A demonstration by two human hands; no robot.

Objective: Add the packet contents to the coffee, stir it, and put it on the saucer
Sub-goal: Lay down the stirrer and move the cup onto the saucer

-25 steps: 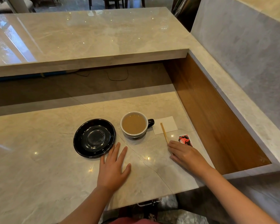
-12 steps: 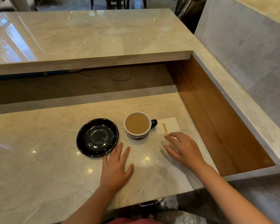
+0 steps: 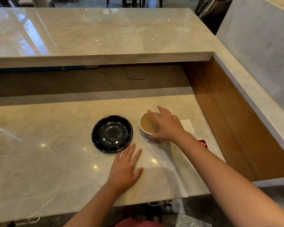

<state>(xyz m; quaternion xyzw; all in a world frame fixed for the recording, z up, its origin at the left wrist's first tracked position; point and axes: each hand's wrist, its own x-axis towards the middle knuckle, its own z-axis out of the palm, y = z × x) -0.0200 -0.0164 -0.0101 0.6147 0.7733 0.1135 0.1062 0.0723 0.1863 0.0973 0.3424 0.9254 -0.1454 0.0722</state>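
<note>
A white cup point(image 3: 140, 125) of milky coffee stands on the marble counter, right of an empty black saucer point(image 3: 95, 136). My right hand point(image 3: 166, 126) reaches over the cup from the right, thumb on its near side and fingers over the far rim, gripping it. The cup's handle and the wooden stir stick are hidden under this hand. A small red and black packet point(image 3: 203, 143) lies on the counter behind my right forearm. My left hand point(image 3: 125, 167) rests flat on the counter just below the saucer, fingers apart, holding nothing.
A white napkin point(image 3: 188, 126) lies right of the cup, partly covered by my hand. A wooden side panel point(image 3: 233, 122) walls the counter on the right. A raised marble ledge point(image 3: 98, 58) overhangs the back. The counter's front edge runs near my forearms.
My right hand has moved from beside the packet and stick, forward and left, onto the cup. The left hand, cup and saucer have stayed put.
</note>
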